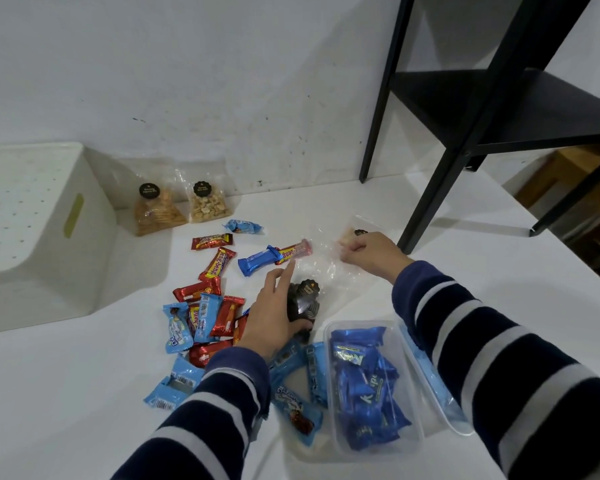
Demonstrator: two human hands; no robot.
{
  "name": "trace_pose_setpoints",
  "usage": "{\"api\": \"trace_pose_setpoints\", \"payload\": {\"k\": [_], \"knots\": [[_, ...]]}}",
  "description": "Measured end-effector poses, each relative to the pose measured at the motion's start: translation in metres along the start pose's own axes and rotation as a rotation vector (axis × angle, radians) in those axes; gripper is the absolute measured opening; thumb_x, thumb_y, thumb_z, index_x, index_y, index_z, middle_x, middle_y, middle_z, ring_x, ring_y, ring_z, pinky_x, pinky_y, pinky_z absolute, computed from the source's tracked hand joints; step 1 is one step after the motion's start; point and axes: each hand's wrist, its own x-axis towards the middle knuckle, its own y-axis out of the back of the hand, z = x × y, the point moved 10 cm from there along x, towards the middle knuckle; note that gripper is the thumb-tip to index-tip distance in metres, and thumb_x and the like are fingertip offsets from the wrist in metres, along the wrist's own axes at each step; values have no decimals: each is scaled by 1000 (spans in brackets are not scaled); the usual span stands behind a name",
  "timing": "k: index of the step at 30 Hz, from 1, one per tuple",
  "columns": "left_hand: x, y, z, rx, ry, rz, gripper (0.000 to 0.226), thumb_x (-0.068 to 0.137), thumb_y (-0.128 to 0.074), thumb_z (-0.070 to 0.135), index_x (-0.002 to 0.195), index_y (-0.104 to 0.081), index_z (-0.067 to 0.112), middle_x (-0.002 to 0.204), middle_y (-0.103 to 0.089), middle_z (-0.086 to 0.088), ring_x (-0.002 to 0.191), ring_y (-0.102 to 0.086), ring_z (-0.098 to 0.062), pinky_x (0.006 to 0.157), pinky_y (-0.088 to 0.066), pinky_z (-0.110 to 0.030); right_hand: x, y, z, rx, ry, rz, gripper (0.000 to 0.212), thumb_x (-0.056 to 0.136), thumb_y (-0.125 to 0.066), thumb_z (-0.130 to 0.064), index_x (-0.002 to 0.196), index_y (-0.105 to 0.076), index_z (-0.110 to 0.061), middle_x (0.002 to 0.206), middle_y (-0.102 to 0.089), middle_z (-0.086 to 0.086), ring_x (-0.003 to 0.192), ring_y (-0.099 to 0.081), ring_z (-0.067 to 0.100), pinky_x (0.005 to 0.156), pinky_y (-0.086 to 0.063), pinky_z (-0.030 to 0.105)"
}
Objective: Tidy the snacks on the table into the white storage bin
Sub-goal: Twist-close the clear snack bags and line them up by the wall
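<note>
The left hand [274, 306] grasps a dark cookie bag [303, 301], while the right hand [371, 252] pinches a clear bag [347, 237], likely gathering both. Loose snack bars [205, 306] litter the counter [465, 271]; the white storage bin [42, 230] lies overturned, far left.

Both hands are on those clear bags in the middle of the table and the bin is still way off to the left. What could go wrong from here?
1. The right hand pinches only a corner of a clear bag; lifted that way, it may swing or slip.
2. The left hand holds the dark cookie bag beside the loose bars; a sweep toward the bin could scatter them.
3. The right sleeve hangs over the open tub near the table edge and could nudge it off.
</note>
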Motion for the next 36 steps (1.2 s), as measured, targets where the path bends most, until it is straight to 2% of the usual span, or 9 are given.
{"api": "trace_pose_setpoints", "payload": {"k": [3, 9, 12, 15, 21, 25, 28, 31, 36], "knots": [[1, -1, 1, 11, -10, -9, 113, 70, -83, 26, 151, -4, 33, 149, -19, 4, 130, -42, -22, 104, -43, -38, 1, -4, -6, 109, -11, -16, 18, 86, -67, -20, 100, -69, -8, 81, -56, -9, 89, -55, 15, 79, -41, 25], [2, -1, -1, 7, -25, -16, 113, 68, -84, 25, 151, -7, 32, 148, -18, 8, 130, -42, -20, 106, -41, -38, 4, 0, -9, 3, 25, 74, 17, 90, -62, -18, 102, -70, -7, 85, -56, -8, 88, -53, 12, 79, -38, 22], [3, -1, -1, 2, -32, -14, 113, 69, -84, 25, 151, -6, 30, 148, -18, 7, 131, -41, -20, 107, -40, -37, 6, -8, -11, 64, 17, 22, 24, 90, -61, -21, 110, -66, -7, 98, -57, -2, 94, -54, 15, 84, -42, 25], [4, -1, 0, 7, -43, -17, 114, 68, -84, 26, 151, -5, 30, 148, -18, 7, 130, -42, -21, 106, -41, -39, 9, -9, -16, 134, 13, 26, 24, 87, -66, -23, 106, -68, -9, 97, -61, -1, 95, -57, 16, 92, -46, 30], [5, -2, 0, 12, -48, -25, 114, 68, -83, 27, 151, -6, 30, 149, -18, 5, 130, -41, -21, 106, -41, -38, 10, -2, -20, 69, 24, 101, 10, 88, -64, -19, 94, -69, -12, 91, -63, -4, 88, -57, 12, 79, -44, 24], [5, -2, 2, 22, -41, -19, 114, 68, -83, 29, 151, -5, 29, 148, -19, 4, 130, -41, -22, 104, -43, -37, 13, -12, -25, 126, 1, 42, 17, 89, -59, -23, 100, -67, -12, 95, -62, 0, 91, -57, 17, 83, -46, 30], [5, -3, 3, 23, -44, -27, 114, 68, -83, 30, 151, -4, 31, 148, -19, 5, 130, -41, -21, 104, -43, -38, 14, -8, -32, 76, 41, 111, 17, 90, -60, -22, 98, -69, -10, 83, -60, -4, 83, -55, 15, 75, -41, 26], [5, -4, 3, 20, -36, -39, 113, 69, -83, 30, 151, -5, 31, 149, -18, 6, 132, -39, -20, 108, -41, -38, 16, -6, -29, 46, 31, 151, 13, 90, -59, -20, 95, -69, -13, 73, -56, -10, 80, -54, 14, 73, -41, 24], [4, -4, 4, 24, -32, -30, 112, 70, -82, 29, 151, -5, 30, 150, -17, 6, 133, -38, -19, 107, -41, -37, 17, -15, -33, 73, 33, 88, 21, 89, -57, -23, 97, -67, -6, 86, -60, 10, 86, -54, 16, 77, -47, 33]]}}
